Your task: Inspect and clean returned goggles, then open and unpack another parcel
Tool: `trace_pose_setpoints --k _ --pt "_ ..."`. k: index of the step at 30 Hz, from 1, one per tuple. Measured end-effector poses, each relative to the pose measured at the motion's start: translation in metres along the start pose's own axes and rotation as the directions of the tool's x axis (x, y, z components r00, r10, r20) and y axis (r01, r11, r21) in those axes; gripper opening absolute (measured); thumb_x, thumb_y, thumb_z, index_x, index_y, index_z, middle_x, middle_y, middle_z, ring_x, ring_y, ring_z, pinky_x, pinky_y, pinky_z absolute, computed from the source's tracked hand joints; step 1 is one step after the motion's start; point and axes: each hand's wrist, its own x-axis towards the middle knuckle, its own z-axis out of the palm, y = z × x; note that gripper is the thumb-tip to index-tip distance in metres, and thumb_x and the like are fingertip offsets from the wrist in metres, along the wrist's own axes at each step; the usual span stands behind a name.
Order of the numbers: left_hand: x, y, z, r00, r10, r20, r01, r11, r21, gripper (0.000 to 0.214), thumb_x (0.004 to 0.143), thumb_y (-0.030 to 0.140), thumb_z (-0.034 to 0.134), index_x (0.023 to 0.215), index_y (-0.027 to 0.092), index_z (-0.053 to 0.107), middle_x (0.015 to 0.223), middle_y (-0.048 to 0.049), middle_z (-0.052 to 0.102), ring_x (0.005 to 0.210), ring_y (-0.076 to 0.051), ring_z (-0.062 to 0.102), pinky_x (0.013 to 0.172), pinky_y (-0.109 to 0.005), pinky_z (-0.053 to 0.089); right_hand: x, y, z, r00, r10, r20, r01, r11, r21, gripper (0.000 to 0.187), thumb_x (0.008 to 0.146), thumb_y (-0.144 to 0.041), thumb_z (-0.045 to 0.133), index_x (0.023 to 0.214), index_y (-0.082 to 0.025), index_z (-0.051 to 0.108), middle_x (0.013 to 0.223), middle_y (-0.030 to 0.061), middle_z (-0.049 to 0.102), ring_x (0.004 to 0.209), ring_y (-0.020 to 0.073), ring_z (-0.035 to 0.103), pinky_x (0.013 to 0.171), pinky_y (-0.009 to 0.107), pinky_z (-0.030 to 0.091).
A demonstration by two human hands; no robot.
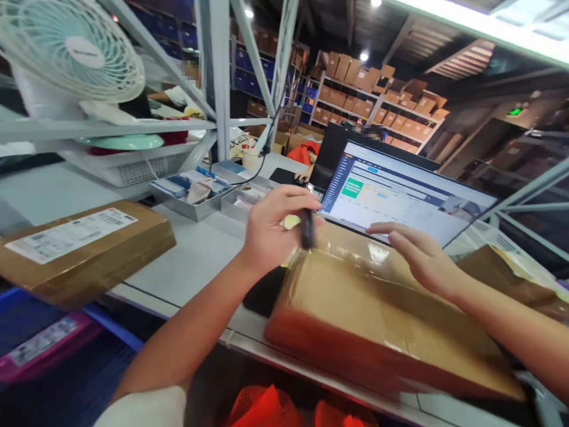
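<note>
A large brown cardboard box lies on the bench in front of me, with clear tape along its upper face. My left hand is closed around a short dark stick-like object near the box's left end. That object is blurred, so its exact kind does not show. Above the far side of the box, my right hand has its fingers stretched out and holds nothing. Whether it touches the cardboard I cannot tell.
Behind the box stands a lit monitor. A labelled parcel rests at the left, above a blue crate. Metal trays with small items, a fan and another package surround the bench. Other people sit beyond the frame posts.
</note>
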Motion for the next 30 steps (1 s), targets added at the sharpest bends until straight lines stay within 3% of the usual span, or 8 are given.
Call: trace_pose_setpoints --k 5,9,11,14,18,20,23,30 --pt "0.025 0.039 0.087 0.885 0.027 0.466 -0.048 0.998 0.032 0.011 0.079 0.013 0.074 0.083 0.022 0.077 0.107 -0.0080 0.067 0.098 -0.023 0.066 0.098 -0.040 0.053 -0.011 -0.019 -0.021 0.963 0.063 0.263 -0.207 0.797 0.567 0.060 0.098 -0.068 0.042 0.118 -0.017 0.066 0.108 0.0125 0.075 0.096 0.0266 0.072 0.088 0.045 0.059" --pt "0.031 0.053 0.133 0.780 0.039 0.625 -0.089 0.995 0.049 0.024 0.080 0.006 0.065 0.093 0.021 0.077 0.112 -0.0087 0.066 0.101 -0.024 0.067 0.103 -0.044 0.051 -0.034 -0.011 -0.035 0.978 0.060 0.199 -0.186 0.685 0.704 0.045 0.091 -0.061 0.062 0.103 -0.018 0.061 0.080 0.0045 0.070 0.068 0.0184 0.068 0.066 0.032 0.056" --pt "0.026 0.065 0.131 0.768 0.058 0.638 -0.132 0.989 0.068 0.039 0.081 0.007 0.065 0.115 0.023 0.074 0.120 -0.0086 0.066 0.115 -0.027 0.064 0.107 -0.045 0.050 -0.050 -0.001 -0.042 0.985 0.102 0.139 -0.170 0.700 0.694 0.040 0.090 -0.056 0.066 0.101 -0.019 0.058 0.072 0.0000 0.065 0.060 0.0151 0.063 0.059 0.028 0.051" --pt "0.001 0.089 0.097 0.747 0.050 0.663 -0.270 0.934 0.234 0.047 0.086 0.014 0.065 0.131 0.027 0.066 0.140 -0.0084 0.061 0.132 -0.029 0.057 0.111 -0.046 0.048 -0.076 0.015 -0.050 0.980 0.195 0.038 -0.188 0.851 0.490 0.032 0.093 -0.047 0.063 0.106 -0.018 0.060 0.077 0.0005 0.065 0.057 0.0135 0.060 0.056 0.027 0.048" --pt "-0.060 0.107 0.046 0.721 -0.080 0.688 -0.487 0.649 0.585 0.048 0.089 0.038 0.069 0.134 0.022 0.062 0.143 -0.0125 0.061 0.133 -0.033 0.057 0.112 -0.051 0.047 -0.097 0.018 -0.048 0.992 0.056 -0.110 -0.066 0.993 -0.093 0.033 0.096 -0.032 0.054 0.125 -0.020 0.064 0.105 0.0078 0.074 0.087 0.0227 0.070 0.078 0.037 0.055" --pt "-0.086 0.103 0.038 0.727 -0.165 0.666 -0.500 0.537 0.679 0.065 0.085 0.054 0.070 0.138 0.018 0.058 0.144 -0.0164 0.060 0.132 -0.037 0.057 0.110 -0.056 0.048 -0.098 0.009 -0.040 0.991 -0.108 -0.082 0.077 0.948 -0.310 0.042 0.098 -0.027 0.049 0.138 -0.023 0.059 0.121 0.0092 0.072 0.106 0.0269 0.068 0.089 0.041 0.054" --pt "-0.105 0.088 0.044 0.747 -0.197 0.635 -0.501 0.461 0.732 0.069 0.084 0.061 0.069 0.135 0.015 0.061 0.142 -0.0181 0.062 0.129 -0.039 0.059 0.107 -0.058 0.049 -0.088 -0.012 -0.022 0.963 -0.268 0.041 0.251 0.828 -0.502 0.047 0.099 -0.021 0.046 0.145 -0.024 0.055 0.123 0.0114 0.071 0.102 0.0268 0.069 0.082 0.037 0.053" --pt "-0.106 0.073 0.053 0.801 -0.134 0.583 -0.448 0.512 0.733 0.058 0.084 0.061 0.069 0.123 0.017 0.068 0.130 -0.0160 0.070 0.118 -0.036 0.065 0.098 -0.052 0.054 -0.062 -0.047 0.007 0.920 -0.307 0.245 0.392 0.685 -0.614 0.051 0.091 -0.014 0.059 0.142 -0.018 0.054 0.099 0.0101 0.069 0.072 0.0182 0.066 0.057 0.027 0.039"
